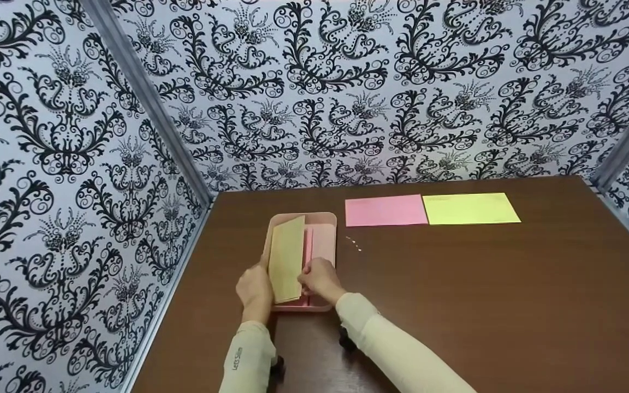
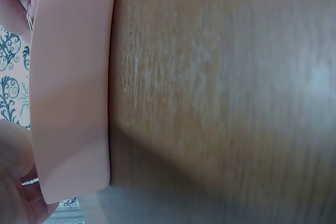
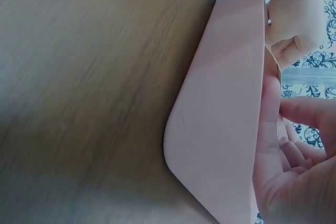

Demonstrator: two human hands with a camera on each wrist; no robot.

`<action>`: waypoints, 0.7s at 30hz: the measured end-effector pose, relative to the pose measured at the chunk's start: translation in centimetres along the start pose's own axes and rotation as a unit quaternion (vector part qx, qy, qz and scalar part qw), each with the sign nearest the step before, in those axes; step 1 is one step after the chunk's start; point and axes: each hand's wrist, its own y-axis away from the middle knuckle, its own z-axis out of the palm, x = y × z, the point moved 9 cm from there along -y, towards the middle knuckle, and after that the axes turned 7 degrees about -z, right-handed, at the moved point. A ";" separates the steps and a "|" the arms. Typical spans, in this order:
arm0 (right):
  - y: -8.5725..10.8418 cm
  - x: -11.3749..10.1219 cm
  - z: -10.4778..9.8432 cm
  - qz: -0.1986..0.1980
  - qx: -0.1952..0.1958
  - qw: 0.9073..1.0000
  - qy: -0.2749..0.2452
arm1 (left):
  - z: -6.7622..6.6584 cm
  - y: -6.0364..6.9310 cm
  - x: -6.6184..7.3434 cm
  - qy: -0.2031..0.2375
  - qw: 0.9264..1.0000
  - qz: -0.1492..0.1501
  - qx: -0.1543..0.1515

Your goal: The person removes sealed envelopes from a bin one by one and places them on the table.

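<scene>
A pink tray (image 1: 322, 218) with a lengthwise divider stands at the table's left. Tan paper sheets (image 1: 287, 262), at least two layers at the lower edge, lean over its left side, tilted. My left hand (image 1: 254, 286) grips their left edge; its fingertips are hidden in the head view. With thumb and fingers, my right hand (image 1: 320, 278) pinches their lower right edge above the tray. In the right wrist view, the right hand (image 3: 299, 156) is by the tray wall (image 3: 220, 108), with a thin tan edge (image 3: 277, 66) near the fingertips. The left wrist view shows the left hand (image 2: 16, 177) beside the tray's corner.
A pink paper rectangle (image 1: 385, 210) and a yellow one (image 1: 470, 208) lie side by side at the back of the brown table (image 1: 456, 295). Small white specks (image 1: 354, 243) lie right of the tray. Patterned walls (image 1: 336, 109) stand behind and at the sides.
</scene>
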 end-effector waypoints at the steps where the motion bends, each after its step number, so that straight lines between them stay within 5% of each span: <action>1: 0.0 -0.1 -0.1 -0.004 0.000 1.000 0.006 | 0.0 0.0 0.0 -0.002 1.000 -0.002 -0.002; 21: 0.4 -0.7 -0.8 -0.034 -0.004 0.995 0.092 | -0.1 -0.1 0.1 -0.002 1.000 0.001 0.010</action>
